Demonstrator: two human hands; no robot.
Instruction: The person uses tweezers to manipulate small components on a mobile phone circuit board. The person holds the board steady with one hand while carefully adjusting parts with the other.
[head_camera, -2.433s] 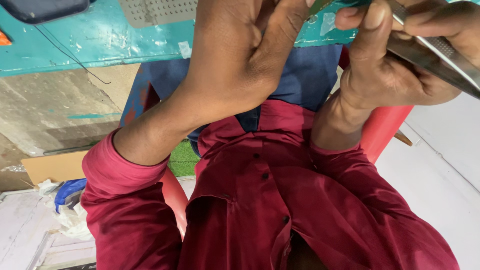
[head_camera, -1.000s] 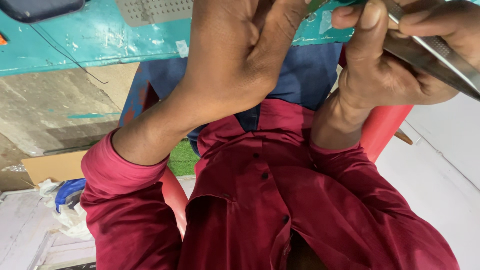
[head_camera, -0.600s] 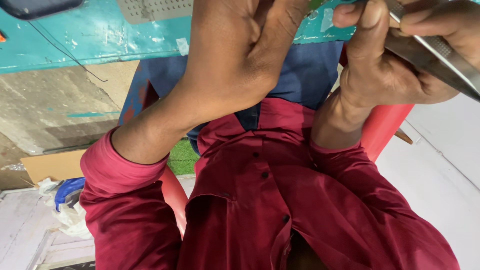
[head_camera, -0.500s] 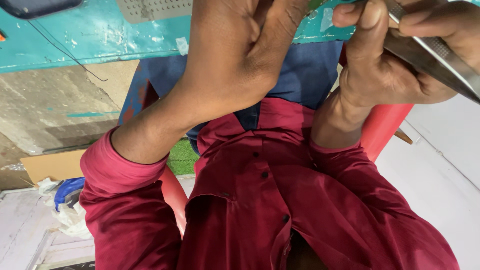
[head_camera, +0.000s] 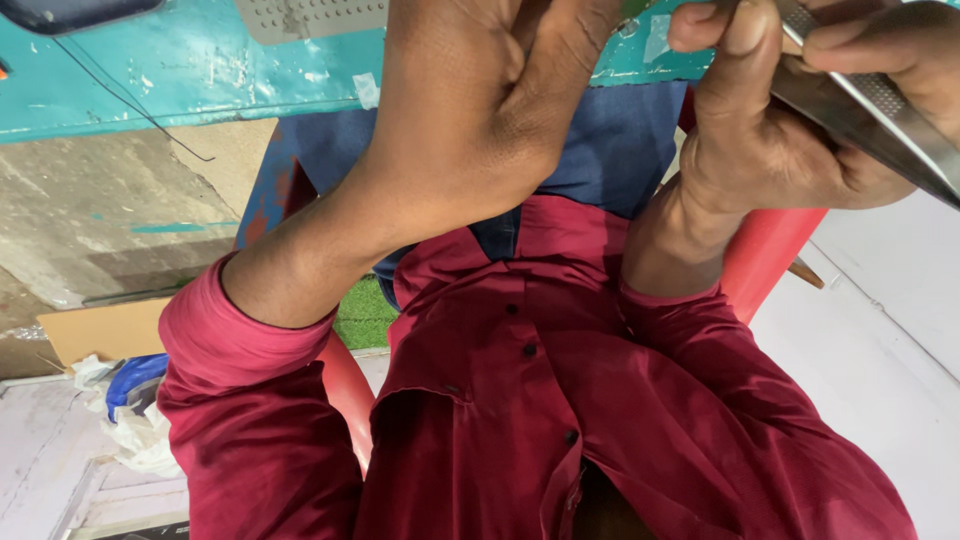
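Steel tool (head_camera: 880, 110) is pinched in my right hand (head_camera: 790, 130), near the teal desk (head_camera: 150, 85) edge. My left hand (head_camera: 480, 110) curls beside it; I cannot tell its hold.

Left hand (head_camera: 480, 110) left of right hand (head_camera: 790, 130), metal tool (head_camera: 870, 100) in right hand, table (head_camera: 150, 70) behind both

Bright, even light, soft shadows; close-up hands slightly soft, edges stretched by wide-angle distortion.
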